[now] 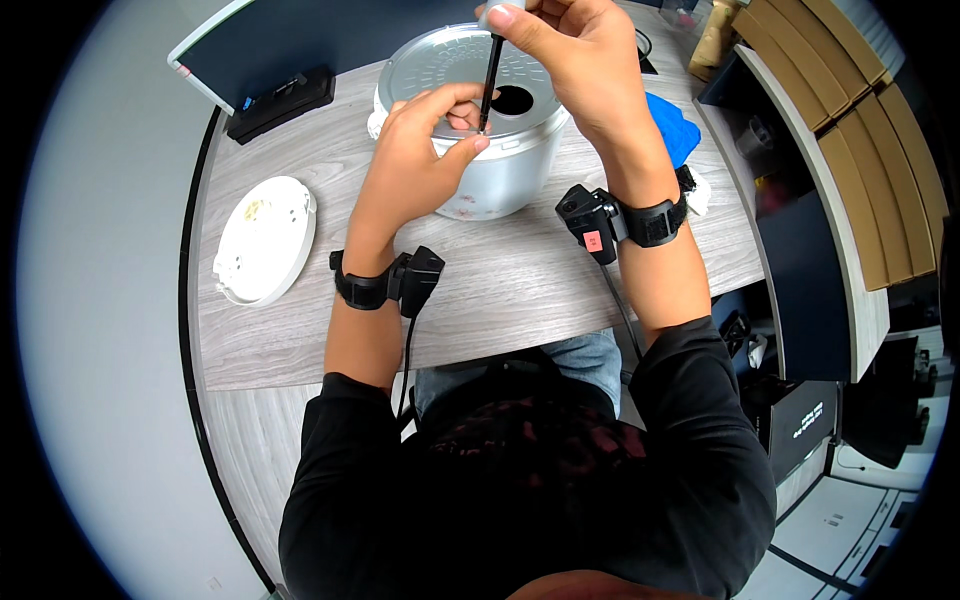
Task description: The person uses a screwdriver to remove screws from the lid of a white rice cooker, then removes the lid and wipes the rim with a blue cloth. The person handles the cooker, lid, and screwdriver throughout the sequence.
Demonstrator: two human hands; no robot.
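Note:
A white rice cooker body [505,180] with small flower prints stands at the far middle of the desk. On its top lies a perforated metal cover [430,75] with a round dark hole. My right hand [590,55] grips the pale handle of a screwdriver [491,80], held nearly upright with its black shaft pointing down at the cover's near rim. My left hand [420,140] is bent around the lower end of the shaft, thumb and fingers closed in near the tip. Whether a small screw sits between them cannot be made out.
A round white plastic lid [265,240] lies at the left of the grey wood-grain desk [520,280]. Behind it is a black case [282,105] by the dark partition [300,40]. Blue cloth [675,130] lies right of the cooker; cardboard boxes [870,180] line the right side.

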